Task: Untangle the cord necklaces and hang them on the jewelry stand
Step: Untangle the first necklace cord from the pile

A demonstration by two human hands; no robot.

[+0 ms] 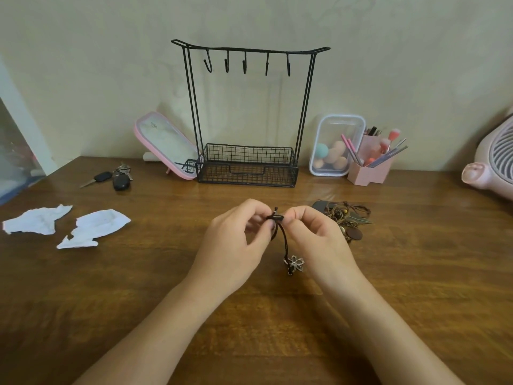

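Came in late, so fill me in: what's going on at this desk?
A person holds a dark cord necklace between both hands, the left hand and right hand pinching its top while the flower pendant dangles. More tangled necklaces lie on the table beside the right hand. The hooks on the stand are bare, so nothing is hung yet.

Brown wooden desk (138,287) stood against pale wall (83,65). Bunch of keys (116,177) with black fobs lay at back left. Torn white paper scrap (36,220) lay near left edge, second scrap (95,227) just beside it, not touching. Pink-framed mirror (163,143) leaned tilted at back. Clear lidded container (337,126) stood on end at back right, holding makeup sponges (331,155). Pink holder (372,170) with brushes (388,140) stood just beside it. Pink fan (497,165) sat at far right, partly out of frame.
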